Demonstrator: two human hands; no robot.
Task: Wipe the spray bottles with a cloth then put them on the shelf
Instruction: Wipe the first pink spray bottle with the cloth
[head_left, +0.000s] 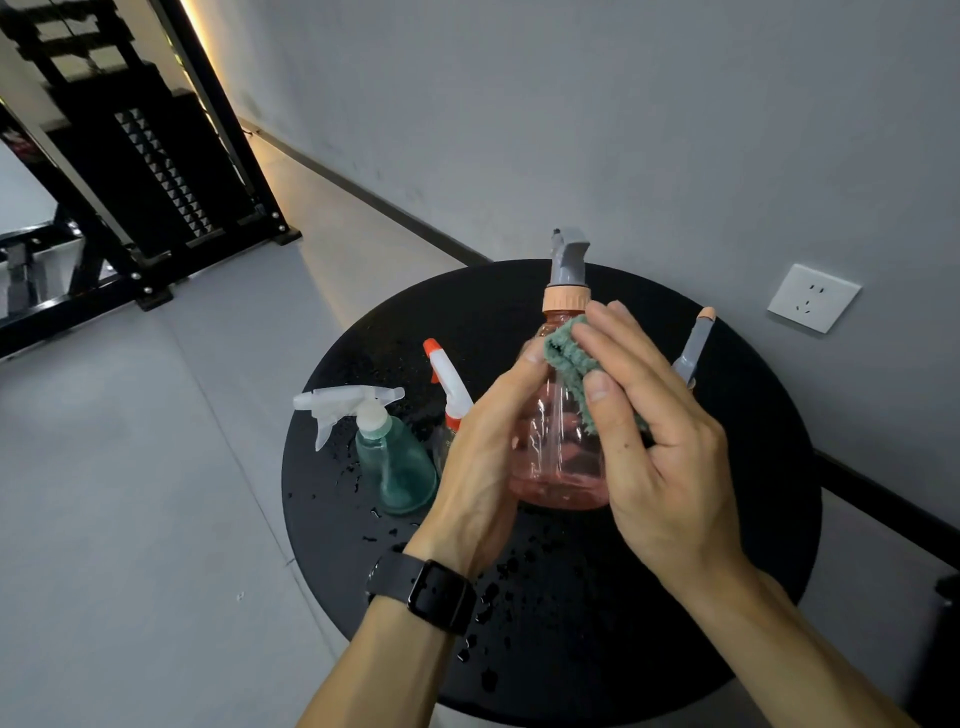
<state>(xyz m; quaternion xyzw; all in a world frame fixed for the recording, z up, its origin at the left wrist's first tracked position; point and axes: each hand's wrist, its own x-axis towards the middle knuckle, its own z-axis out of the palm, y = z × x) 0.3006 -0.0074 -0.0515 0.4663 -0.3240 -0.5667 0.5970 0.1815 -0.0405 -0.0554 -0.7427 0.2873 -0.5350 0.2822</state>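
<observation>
Grey floor and grey wall fill the frame; a black shelf rack (156, 171) stands at upper left, well apart from the round black bench (727, 649) at lower centre. Water droplets (488, 587) dot the bench top.

Left of centre: teal spray bottle (400, 467), white trigger head, upright on the bench. Just right of it, a clear bottle with orange-and-white trigger (449, 382), body mostly hidden behind the left hand.

Centre: left hand (483, 467), black watch (431, 592) on the wrist, grip curled round the pink spray bottle (556, 457), which has a grey head and appears to be lifted off the bench; contact underneath not visible. Right hand (660, 452) presses a green cloth (571, 358) against the bottle's shoulder, thumb and fingers pinching the cloth.

Right: a grey nozzle with orange tip (696, 348) shows behind the right hand; its bottle is hidden. Wall socket (813, 297) at far right.

Judgement: wiping of the first bottle in progress, none shelved.

Risks: wet plastic may slip in the left grip during rubbing; an elbow or bottle base could topple the teal bottle nearby; setting a wiped bottle back on the wet bench would re-wet it.
</observation>
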